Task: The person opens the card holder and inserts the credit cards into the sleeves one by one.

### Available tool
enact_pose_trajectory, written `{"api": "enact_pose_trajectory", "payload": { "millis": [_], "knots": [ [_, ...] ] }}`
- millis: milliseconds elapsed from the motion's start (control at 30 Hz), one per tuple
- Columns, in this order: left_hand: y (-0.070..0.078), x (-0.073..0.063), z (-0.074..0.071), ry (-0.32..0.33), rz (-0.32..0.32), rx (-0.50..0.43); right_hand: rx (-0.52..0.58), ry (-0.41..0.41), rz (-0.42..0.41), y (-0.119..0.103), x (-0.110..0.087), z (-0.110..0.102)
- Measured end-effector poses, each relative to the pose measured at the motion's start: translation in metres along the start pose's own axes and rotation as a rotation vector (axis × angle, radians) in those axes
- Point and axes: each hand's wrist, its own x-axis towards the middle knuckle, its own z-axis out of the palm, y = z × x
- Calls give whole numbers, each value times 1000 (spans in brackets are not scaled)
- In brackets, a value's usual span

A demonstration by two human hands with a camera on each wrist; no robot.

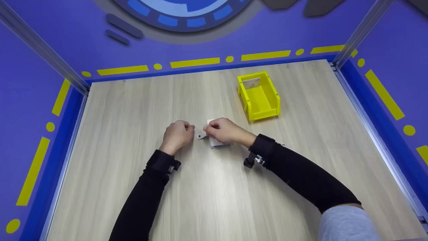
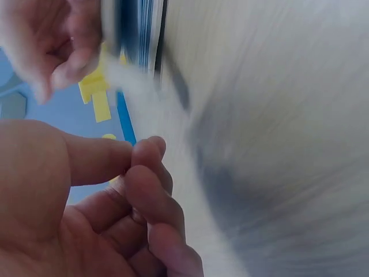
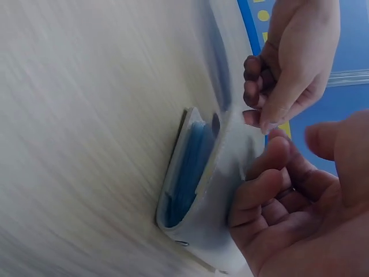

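Note:
A small white card holder (image 1: 216, 142) lies on the table under my right hand (image 1: 224, 130). In the right wrist view its cover bends around blue clear sleeves (image 3: 185, 179). A white strap tab with a round snap (image 1: 201, 136) sticks out toward the left. My right fingers are bent against the cover, with the thumb apart from them; no pinch on it shows. Just left of the tab is my left hand (image 1: 178, 134), fingers curled and thumb tip meeting the index finger. Nothing is seen between them in the left wrist view, where the tab (image 2: 134, 81) is blurred.
A yellow open-front bin (image 1: 262, 112) stands behind and to the right of the hands, with a pale, marked card (image 1: 251, 83) against its inner back wall. Blue panels (image 1: 197, 50) enclose the wooden table (image 1: 133, 107) at the back and both sides.

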Motion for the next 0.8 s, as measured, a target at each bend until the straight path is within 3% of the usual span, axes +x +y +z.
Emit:
{"api": "enact_pose_trajectory", "payload": {
  "millis": [167,467,800],
  "knots": [
    [1,-2,0,-6,-3,-11,-56,-19,14,2,0,4],
    [9,-1,8,-45,9,-23,-35,43,30,6,-3,-7],
    [20,-1,14,-51,68,-37,-287,185,33,19,-9,-26]
  ]
}}
